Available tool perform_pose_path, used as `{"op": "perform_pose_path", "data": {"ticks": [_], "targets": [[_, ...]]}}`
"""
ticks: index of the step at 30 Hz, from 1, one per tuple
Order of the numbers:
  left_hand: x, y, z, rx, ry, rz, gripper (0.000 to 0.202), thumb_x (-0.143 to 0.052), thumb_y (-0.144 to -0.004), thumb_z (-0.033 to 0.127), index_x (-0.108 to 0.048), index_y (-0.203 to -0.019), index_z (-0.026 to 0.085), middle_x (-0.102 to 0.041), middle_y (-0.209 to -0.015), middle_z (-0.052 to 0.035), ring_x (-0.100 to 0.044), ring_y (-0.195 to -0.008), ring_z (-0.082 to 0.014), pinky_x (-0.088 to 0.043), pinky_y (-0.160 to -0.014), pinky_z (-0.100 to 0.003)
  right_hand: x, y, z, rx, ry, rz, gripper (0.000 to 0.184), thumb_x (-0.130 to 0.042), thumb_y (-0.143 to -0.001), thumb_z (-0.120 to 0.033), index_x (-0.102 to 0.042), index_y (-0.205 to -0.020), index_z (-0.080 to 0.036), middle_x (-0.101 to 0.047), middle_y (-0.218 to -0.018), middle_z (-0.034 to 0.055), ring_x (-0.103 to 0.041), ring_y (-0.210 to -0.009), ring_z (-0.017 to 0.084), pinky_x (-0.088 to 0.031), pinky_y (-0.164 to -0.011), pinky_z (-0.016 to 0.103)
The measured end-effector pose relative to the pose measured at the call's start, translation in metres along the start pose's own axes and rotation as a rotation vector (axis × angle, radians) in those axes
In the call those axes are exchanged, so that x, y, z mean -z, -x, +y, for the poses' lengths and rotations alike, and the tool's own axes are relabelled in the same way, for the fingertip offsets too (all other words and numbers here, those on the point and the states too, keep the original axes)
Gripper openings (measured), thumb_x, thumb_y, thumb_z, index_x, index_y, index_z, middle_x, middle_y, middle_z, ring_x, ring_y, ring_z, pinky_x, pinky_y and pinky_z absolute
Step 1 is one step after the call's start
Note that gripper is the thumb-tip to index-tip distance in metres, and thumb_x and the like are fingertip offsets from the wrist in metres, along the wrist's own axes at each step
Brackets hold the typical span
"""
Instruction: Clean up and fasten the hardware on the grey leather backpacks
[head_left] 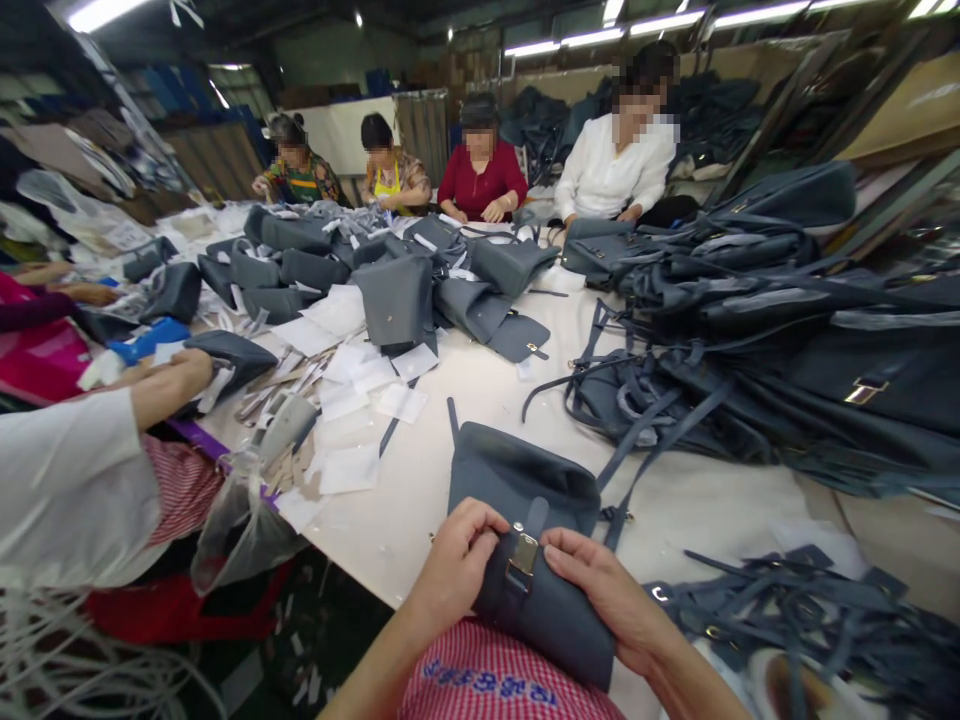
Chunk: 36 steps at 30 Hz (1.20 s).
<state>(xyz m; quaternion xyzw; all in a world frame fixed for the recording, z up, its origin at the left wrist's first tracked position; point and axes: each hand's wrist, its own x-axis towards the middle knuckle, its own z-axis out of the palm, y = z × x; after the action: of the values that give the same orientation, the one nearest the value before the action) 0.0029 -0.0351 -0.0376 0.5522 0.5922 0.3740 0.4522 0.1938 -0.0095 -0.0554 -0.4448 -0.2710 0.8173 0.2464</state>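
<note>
A dark blue-grey handbag (pixel 517 460) lies at the table's near edge, its flap (pixel 551 625) hanging toward me over the red checked apron. On the flap sits a gold metal clasp (pixel 524 553) beside a short strap tab. My left hand (pixel 461 550) grips the flap's edge left of the clasp, fingers curled and thumb near it. To the right of the clasp, my right hand (pixel 592 590) holds the flap with its thumb on top. The fingers underneath are hidden by the flap.
A large pile of bags (pixel 750 330) with straps lies on the right, and loose straps (pixel 810 610) lie nearer. White paper sheets (pixel 349 470) and more bags (pixel 394 295) cover the left and middle. Co-workers (pixel 480 170) sit across the table; another person's arm (pixel 161 385) reaches in from the left.
</note>
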Motion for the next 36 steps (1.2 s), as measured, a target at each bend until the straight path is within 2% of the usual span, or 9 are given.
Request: {"op": "perform_pose_path", "data": {"ticks": [5, 11, 15, 20, 24, 27, 31, 36], "targets": [[0.0, -0.007, -0.014, 0.089, 0.037, -0.046, 0.021, -0.045, -0.078, 0.009, -0.062, -0.084, 0.019, -0.057, -0.084, -0.0013, -0.055, -0.083, -0.0166, -0.044, -0.078, -0.028, 0.008, -0.004, 0.008, -0.017, -0.038, 0.016, 0.036, -0.083, -0.062, -0.043, -0.061, -0.078, -0.019, -0.064, -0.062, -0.0051, -0.052, -0.051, 0.009, -0.037, -0.053, 0.02], [-0.002, -0.007, -0.003, 0.051, 0.163, -0.091, 0.019, -0.054, -0.07, 0.007, -0.065, -0.082, 0.019, -0.056, -0.086, -0.0012, -0.054, -0.078, -0.0148, -0.044, -0.073, -0.026, 0.005, 0.001, 0.004, 0.014, 0.102, -0.005, 0.034, -0.078, -0.067, -0.049, -0.064, -0.078, -0.019, -0.066, -0.066, -0.0037, -0.053, -0.055, 0.011, -0.037, -0.054, 0.022], [-0.011, -0.007, -0.002, 0.031, 0.14, -0.034, 0.014, -0.061, -0.069, 0.008, -0.066, -0.076, 0.019, -0.057, -0.086, -0.0021, -0.055, -0.086, -0.0173, -0.044, -0.079, -0.028, 0.004, -0.001, 0.004, 0.052, 0.208, 0.03, 0.037, -0.077, -0.066, -0.052, -0.065, -0.079, -0.02, -0.065, -0.066, -0.0037, -0.053, -0.058, 0.012, -0.037, -0.056, 0.023], [-0.022, -0.007, -0.004, 0.067, 0.05, 0.058, 0.012, -0.061, -0.07, 0.008, -0.063, -0.072, 0.019, -0.056, -0.08, -0.0011, -0.055, -0.079, -0.0166, -0.044, -0.074, -0.028, 0.005, -0.007, 0.008, 0.082, 0.264, 0.026, 0.036, -0.073, -0.068, -0.054, -0.064, -0.077, -0.02, -0.059, -0.063, -0.0044, -0.047, -0.057, 0.012, -0.035, -0.056, 0.024], [-0.024, -0.007, -0.006, -0.025, -0.049, 0.064, 0.012, -0.059, -0.075, 0.009, -0.062, -0.071, 0.02, -0.057, -0.077, -0.0019, -0.056, -0.079, -0.0176, -0.044, -0.073, -0.029, 0.005, -0.01, 0.007, 0.113, 0.337, 0.043, 0.033, -0.071, -0.07, -0.053, -0.064, -0.075, -0.021, -0.055, -0.062, -0.0043, -0.046, -0.059, 0.013, -0.035, -0.057, 0.025], [-0.021, -0.01, -0.009, -0.136, -0.157, 0.017, 0.014, -0.056, -0.082, 0.011, -0.062, -0.073, 0.02, -0.058, -0.078, -0.003, -0.056, -0.081, -0.018, -0.043, -0.073, -0.03, 0.005, -0.01, 0.004, 0.121, 0.382, 0.033, 0.032, -0.07, -0.07, -0.052, -0.063, -0.073, -0.022, -0.054, -0.062, -0.004, -0.046, -0.06, 0.014, -0.036, -0.058, 0.026], [-0.015, -0.017, -0.012, -0.287, -0.352, -0.117, 0.018, -0.052, -0.088, 0.013, -0.061, -0.075, 0.02, -0.057, -0.077, -0.0031, -0.053, -0.08, -0.018, -0.04, -0.071, -0.031, 0.005, -0.01, 0.001, 0.113, 0.387, 0.0, 0.029, -0.067, -0.073, -0.051, -0.062, -0.073, -0.022, -0.052, -0.061, -0.0042, -0.042, -0.058, 0.013, -0.033, -0.054, 0.025], [-0.009, -0.024, -0.013, -0.361, -0.548, -0.285, 0.016, -0.048, -0.09, 0.011, -0.056, -0.078, 0.019, -0.055, -0.08, -0.0027, -0.051, -0.079, -0.0181, -0.038, -0.07, -0.031, 0.005, -0.01, 0.002, 0.106, 0.399, -0.013, 0.029, -0.067, -0.075, -0.049, -0.062, -0.072, -0.021, -0.049, -0.057, -0.0052, -0.038, -0.055, 0.011, -0.029, -0.051, 0.024]]}}
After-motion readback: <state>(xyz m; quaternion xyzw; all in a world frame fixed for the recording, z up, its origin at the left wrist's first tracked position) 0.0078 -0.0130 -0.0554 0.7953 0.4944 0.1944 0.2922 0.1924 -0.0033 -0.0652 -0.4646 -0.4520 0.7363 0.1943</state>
